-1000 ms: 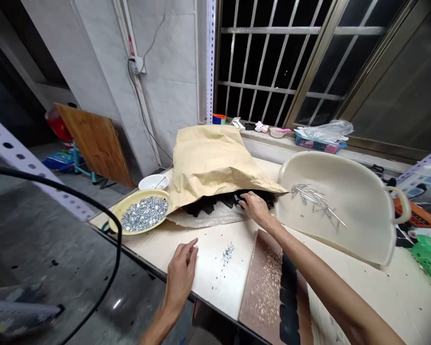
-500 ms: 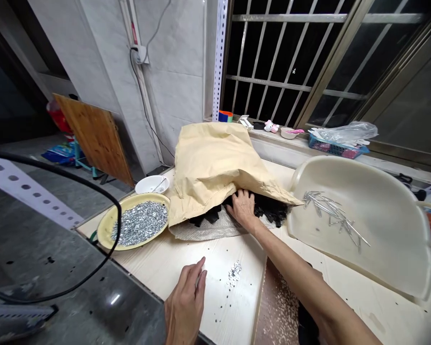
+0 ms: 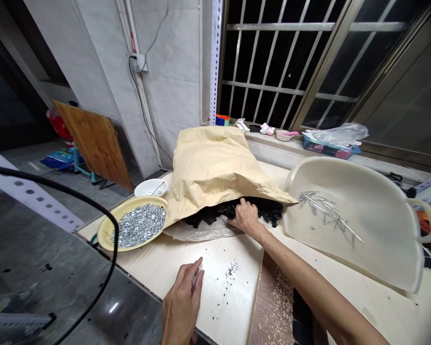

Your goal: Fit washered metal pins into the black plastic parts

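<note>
Left hand (image 3: 181, 306) lay lower centre, fingers loosely together, thumb apart, nothing visibly held. Washer heap (image 3: 232, 272) sat beyond. Right hand (image 3: 246, 216) was mid-frame, fingers curled at black pieces (image 3: 209, 215) in sack mouth; pinch couldn't be told. Paper sack (image 3: 210, 153) opened forward, likely for easy reach. One sack, one heap, pieces uncountable.

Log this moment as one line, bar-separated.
right hand: at black pieces in open sack | grip: unclear | left hand: beside small metal pieces on table
</note>
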`<state>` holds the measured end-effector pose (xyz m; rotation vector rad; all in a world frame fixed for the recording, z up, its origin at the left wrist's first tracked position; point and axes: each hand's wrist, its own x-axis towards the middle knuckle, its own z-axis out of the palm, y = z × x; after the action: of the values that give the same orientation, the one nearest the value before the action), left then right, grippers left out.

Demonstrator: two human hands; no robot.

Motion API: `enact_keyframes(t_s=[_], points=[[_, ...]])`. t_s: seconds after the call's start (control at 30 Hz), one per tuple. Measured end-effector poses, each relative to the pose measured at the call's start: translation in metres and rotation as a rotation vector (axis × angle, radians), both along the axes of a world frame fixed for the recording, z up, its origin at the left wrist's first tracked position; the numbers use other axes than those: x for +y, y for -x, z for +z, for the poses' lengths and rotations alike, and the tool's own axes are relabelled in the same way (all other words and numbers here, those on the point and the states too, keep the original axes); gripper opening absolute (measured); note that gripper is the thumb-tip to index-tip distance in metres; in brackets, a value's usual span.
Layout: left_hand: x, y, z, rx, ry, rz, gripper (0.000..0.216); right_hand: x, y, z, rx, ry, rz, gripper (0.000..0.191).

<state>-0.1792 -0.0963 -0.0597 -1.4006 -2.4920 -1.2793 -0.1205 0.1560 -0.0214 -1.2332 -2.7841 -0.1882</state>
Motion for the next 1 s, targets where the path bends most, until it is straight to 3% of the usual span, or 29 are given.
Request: enact_keyframes(t_s=[0.13, 0.27, 0.37, 0.5, 0.57, 0.63, 0.7, 0.8, 1.0], points=[[0.002, 0.005, 0.012, -0.262, -0.029, -0.046, 0.040, -0.005, -0.021, 0.014, 0.036, 0.010, -0.021, 0.047], [0.022, 0.000, 0.031, -0.595, -0.039, -0.108, 0.052, -0.014, -0.052, 0.036, 0.122, 0.127, -0.048, 0.039], [0.052, -0.017, 0.049, -0.866, -0.025, -0.219, 0.058, -0.028, -0.074, 0.049, 0.196, 0.180, -0.032, 0.033], [0.102, -0.044, 0.064, -1.211, -0.094, -0.503, 0.049, -0.052, -0.089, 0.055, 0.237, 0.109, 0.007, 0.026], [0.124, -0.054, 0.064, -1.362, -0.183, -0.535, 0.045, -0.059, -0.091, 0.053, 0.233, 0.073, 0.003, 0.022], [0.140, -0.056, 0.061, -1.455, -0.285, -0.478, 0.043, -0.060, -0.093, 0.047, 0.255, 0.108, 0.056, 0.020], [0.148, -0.053, 0.057, -1.494, -0.341, -0.395, 0.041, -0.056, -0.095, 0.039, 0.370, 0.249, 0.165, 0.018], [0.146, -0.041, 0.056, -1.505, -0.288, -0.337, 0.036, -0.045, -0.098, 0.031, 0.662, 0.504, 0.240, 0.015], [0.133, -0.027, 0.068, -1.374, -0.121, -0.319, 0.035, -0.036, -0.108, 0.047, 1.111, 0.959, -0.049, 0.029]])
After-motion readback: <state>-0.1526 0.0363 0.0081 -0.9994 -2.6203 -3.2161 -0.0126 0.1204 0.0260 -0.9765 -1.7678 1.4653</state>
